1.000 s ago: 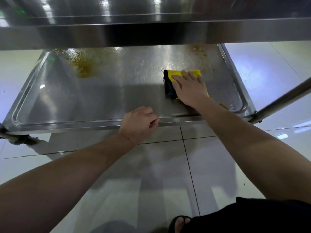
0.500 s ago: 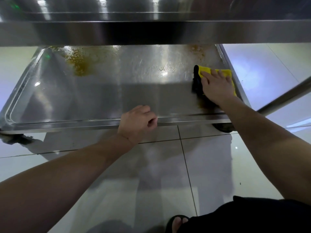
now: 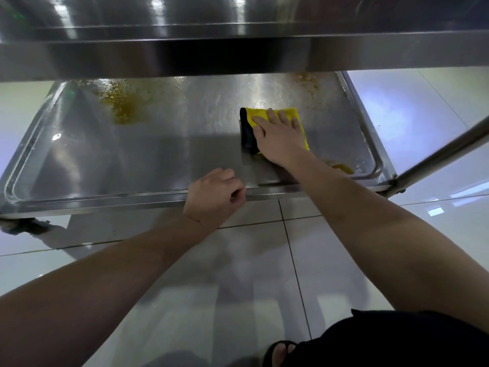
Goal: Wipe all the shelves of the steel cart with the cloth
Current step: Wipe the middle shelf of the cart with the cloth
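Observation:
The steel cart's bottom shelf (image 3: 148, 154) lies below a higher shelf (image 3: 238, 54) that hides its far part. My right hand (image 3: 280, 139) presses flat on a folded yellow and black cloth (image 3: 288, 113) on the right half of the bottom shelf. My left hand (image 3: 215, 197) grips the shelf's front rim near its middle, fingers curled over the edge. A brownish-yellow stain (image 3: 120, 105) spreads at the far left of the shelf. Smaller stains sit at the far right (image 3: 307, 80) and near the front right corner (image 3: 341, 166).
A slanted steel cart bar (image 3: 444, 152) runs up from the front right corner. A caster wheel (image 3: 23, 226) shows under the left front corner. Glossy white floor tiles (image 3: 238, 287) surround the cart. My sandalled foot (image 3: 280, 353) is at the bottom edge.
My right hand slid the cloth from the shelf's right rim back leftward toward the middle right. My left hand kept its hold on the front rim.

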`<state>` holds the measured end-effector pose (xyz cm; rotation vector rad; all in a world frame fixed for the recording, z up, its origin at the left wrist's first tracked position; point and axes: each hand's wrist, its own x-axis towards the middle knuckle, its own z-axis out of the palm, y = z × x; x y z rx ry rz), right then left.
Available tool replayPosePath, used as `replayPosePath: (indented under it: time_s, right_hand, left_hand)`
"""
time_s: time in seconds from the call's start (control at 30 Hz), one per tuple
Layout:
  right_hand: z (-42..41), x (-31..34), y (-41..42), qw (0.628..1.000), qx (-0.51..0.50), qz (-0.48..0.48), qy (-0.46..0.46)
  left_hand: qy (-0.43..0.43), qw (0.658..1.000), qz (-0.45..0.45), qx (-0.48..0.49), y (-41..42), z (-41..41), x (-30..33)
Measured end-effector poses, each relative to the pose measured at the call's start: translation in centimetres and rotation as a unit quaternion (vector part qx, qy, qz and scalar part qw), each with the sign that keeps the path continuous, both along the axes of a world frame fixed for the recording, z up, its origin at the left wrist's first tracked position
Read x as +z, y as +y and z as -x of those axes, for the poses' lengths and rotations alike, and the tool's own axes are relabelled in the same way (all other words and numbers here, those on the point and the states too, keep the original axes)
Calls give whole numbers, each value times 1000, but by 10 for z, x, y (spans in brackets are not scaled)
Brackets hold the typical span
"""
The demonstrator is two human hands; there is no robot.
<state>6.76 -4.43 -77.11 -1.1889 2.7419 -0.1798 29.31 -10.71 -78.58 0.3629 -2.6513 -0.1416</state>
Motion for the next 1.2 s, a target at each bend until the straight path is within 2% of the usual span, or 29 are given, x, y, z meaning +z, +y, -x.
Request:
replayPosePath:
  time_s: [0.17,0.57,0.83,1.07,1.2]
  right_hand:
    - [9,0,11,1000,3,7,-4]
    - [89,5,101,996,-83,-5,6]
    - [63,0,76,996,-90,5,16]
    - [14,2,24,1000,-9,-10,1]
    - [13,2,25,1000,-5,-6,-1]
  left_hand:
    - [-11,1000,6,0,1,2,2]
    - [-12,1000,4,17,1,3,0]
    - [5,1000,6,13,2,0,-1]
    - [6,1000,-6,14,6,1,2]
    - [-20,1000,-5,10,4,2,4]
